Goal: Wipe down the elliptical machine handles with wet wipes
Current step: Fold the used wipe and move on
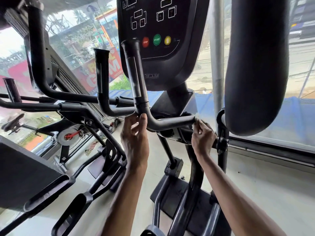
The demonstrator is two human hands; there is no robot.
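The left hand [135, 135] grips the black handle [170, 124] at its bend, fingers [143, 119] curled round the tube. The right hand [202, 138] pinches a white wet wipe [197, 118] against the bar's right end. Wiping seems under way; next the wipe needs drawing leftward along the tube, wrapped firmly. Another machine [51, 92] stands at left on the pale floor [272, 193], with a window [301, 82] at right.

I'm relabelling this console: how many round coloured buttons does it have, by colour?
red button: 1
green button: 1
yellow button: 1
Total: 3
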